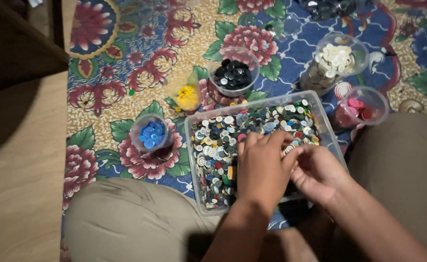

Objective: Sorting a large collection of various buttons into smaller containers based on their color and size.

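Floral cloth [126, 73]; both hands, left hand [262, 167] and right hand [320, 172], pinch a button together over the tray [190, 140], grip partly hidden; a slip could flick it toward the blue cup [149, 133] left of them.

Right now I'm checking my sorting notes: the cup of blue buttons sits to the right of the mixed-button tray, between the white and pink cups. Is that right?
Not quite. The head view shows the cup of blue buttons to the left of the mixed-button tray, well apart from the white cup and pink cup, which stand on the right.

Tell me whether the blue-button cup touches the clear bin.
Apart. The head view shows a strip of flowered cloth between the blue-button cup and the clear bin's left wall.
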